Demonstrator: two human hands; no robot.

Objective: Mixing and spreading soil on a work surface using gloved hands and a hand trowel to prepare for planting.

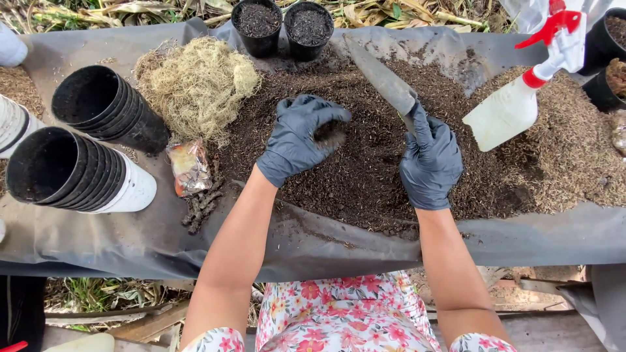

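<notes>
Soil [365, 163] lies heaped on the dark sheet [313, 241], and the gloved left hand [300, 140] cups a scoop of it just above the heap. Over the heap's far side, the right hand [430, 160] grips a trowel [385, 81]. Left of the heap sits pale moss [195, 85]; beyond it, two filled black pots [282, 26].

Tilted grey trowel [381, 75] over dark soil [365, 163]

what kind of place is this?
Likely an outdoor garden potting bench: loose potting soil heaped on a dark plastic sheet, stacked nursery pots, dry grass behind. Gloved right hand holds a trowel; left hand scoops soil.
</notes>
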